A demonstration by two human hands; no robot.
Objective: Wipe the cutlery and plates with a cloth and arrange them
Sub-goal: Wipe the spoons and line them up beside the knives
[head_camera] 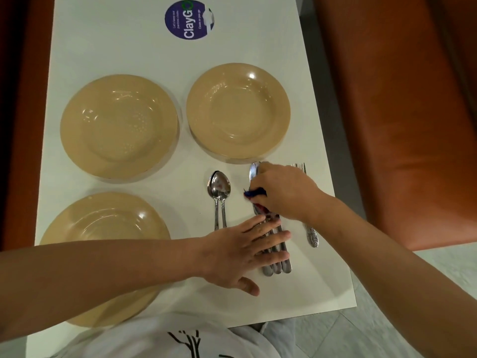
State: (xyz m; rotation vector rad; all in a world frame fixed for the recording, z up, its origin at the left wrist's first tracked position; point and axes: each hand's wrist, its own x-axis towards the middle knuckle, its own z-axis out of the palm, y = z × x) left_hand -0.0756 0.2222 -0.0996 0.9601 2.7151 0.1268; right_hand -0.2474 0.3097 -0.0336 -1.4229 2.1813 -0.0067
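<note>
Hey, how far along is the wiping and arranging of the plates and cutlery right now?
Looks laid out: three tan plates and two spoons lie arranged on the table. In hand: the left hand presses the knife handles flat while the right hand rubs a dark cloth along them. Possibly left: the forks beside them; whether they are wiped is unclear.

Near plate [103, 223] partly hidden under the left forearm, cloth [254, 193] mostly buried in the right hand [286, 192], knife [273, 254] middles covered by left hand [240, 251], fork [311, 233] shaft behind right wrist, sticker's [189, 19] small print unreadable
</note>
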